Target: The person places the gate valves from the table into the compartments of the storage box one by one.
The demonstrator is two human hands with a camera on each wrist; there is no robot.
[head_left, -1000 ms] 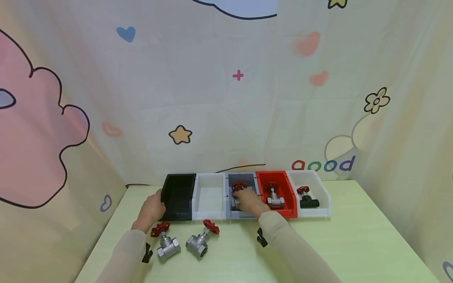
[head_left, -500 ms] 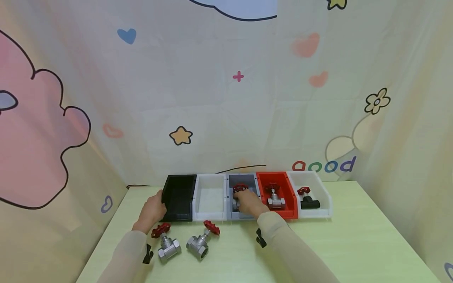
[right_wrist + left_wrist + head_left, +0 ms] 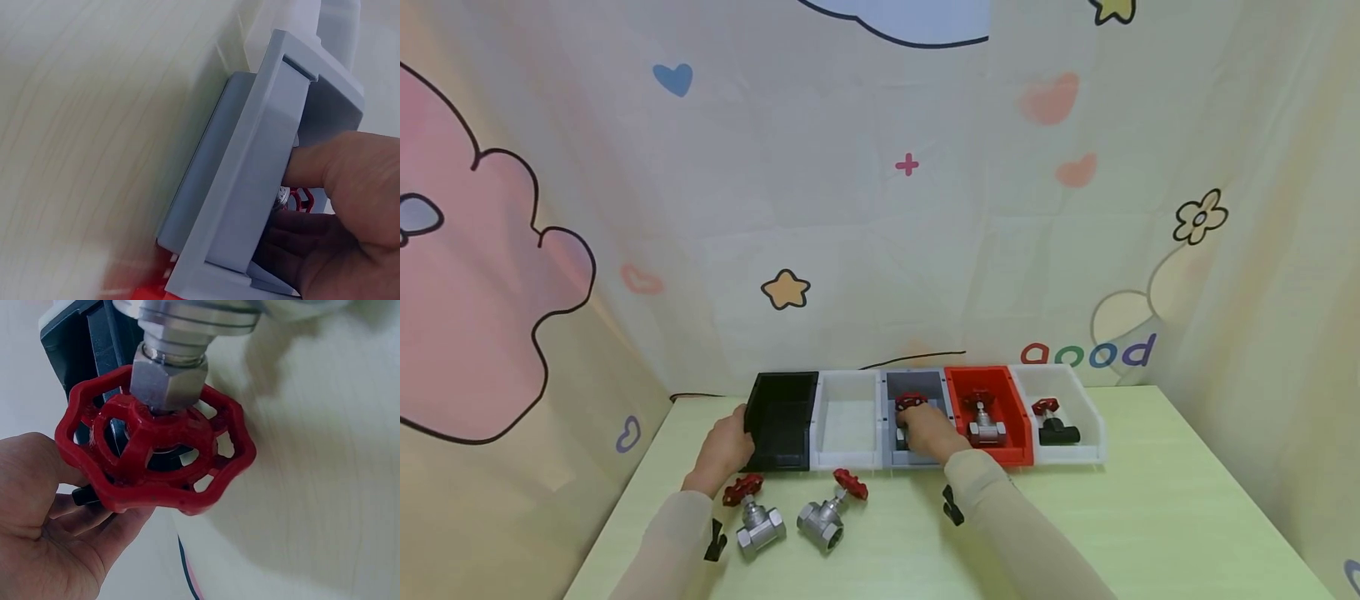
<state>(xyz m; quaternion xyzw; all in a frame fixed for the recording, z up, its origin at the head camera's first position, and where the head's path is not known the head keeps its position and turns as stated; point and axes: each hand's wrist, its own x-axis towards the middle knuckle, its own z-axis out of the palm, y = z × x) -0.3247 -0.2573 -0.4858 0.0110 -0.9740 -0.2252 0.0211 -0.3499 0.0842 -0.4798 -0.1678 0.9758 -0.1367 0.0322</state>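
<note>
At the left end of a row of bins, my left hand (image 3: 725,446) grips the side wall of the black bin (image 3: 782,462). The left wrist view has this hand (image 3: 59,531) partly behind a red handwheel (image 3: 153,447). My right hand (image 3: 928,429) reaches into the grey bin (image 3: 917,458) and holds a metal valve with a red handwheel (image 3: 912,402). Thumb and fingers of the right hand (image 3: 356,212) go round the valve (image 3: 282,199) in the right wrist view; they and the bin wall hide most of its body.
Two metal valves, a left one (image 3: 760,527) and a right one (image 3: 822,522), lie before the bins. A white bin (image 3: 847,459) stands between black and grey. The red bin (image 3: 1021,454) holds a metal valve (image 3: 987,429); the end white bin (image 3: 1093,450) holds a black-bodied valve (image 3: 1058,432).
Inside the grey bin, the valve has turned a little and sits slightly lower, with my right hand still on it. My left hand has stayed on the black bin.
</note>
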